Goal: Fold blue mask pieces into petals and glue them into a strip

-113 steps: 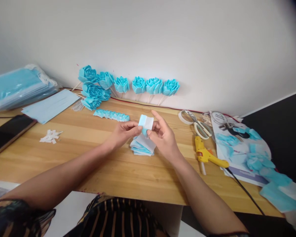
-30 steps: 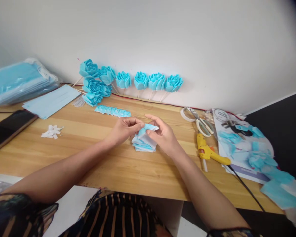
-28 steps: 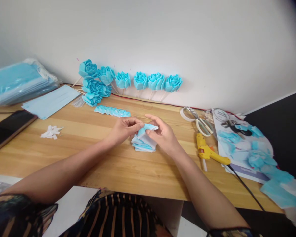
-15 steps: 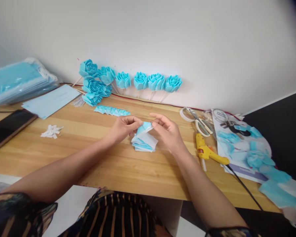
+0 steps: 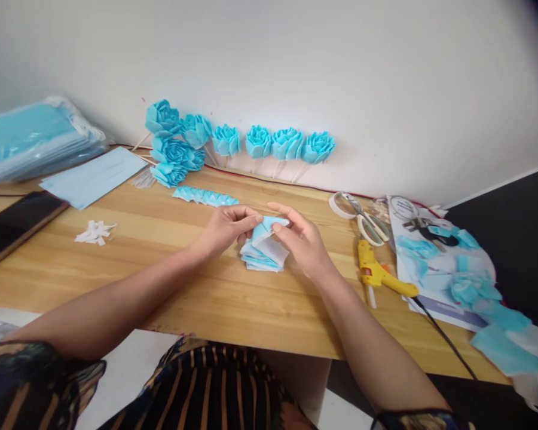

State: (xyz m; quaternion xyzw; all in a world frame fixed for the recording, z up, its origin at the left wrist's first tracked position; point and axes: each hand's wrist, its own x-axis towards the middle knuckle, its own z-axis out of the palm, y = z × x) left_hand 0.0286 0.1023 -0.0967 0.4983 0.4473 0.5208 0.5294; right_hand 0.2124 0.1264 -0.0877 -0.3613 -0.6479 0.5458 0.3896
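A small blue-and-white fabric piece, partly folded, is held up between both hands over the table. My left hand pinches its left side between thumb and fingers. On its right side, the thumb and a finger of my right hand are closed on the same piece, while the index finger sticks out above. Right below lies a loose stack of similar fabric pieces, blue and white. Behind the left hand sits a row of folded blue pieces. Fingertips behind the fabric are hidden.
Several blue fabric flowers on sticks lean against the wall. To the right are scissors, a tape roll, a yellow glue gun and blue scraps. To the left: a phone, white strips, a flat blue sheet and a plastic-wrapped pack.
The right thumb has moved left onto the fabric piece, and the piece's upper edge now shows wider between the hands. The whole view has shifted slightly.
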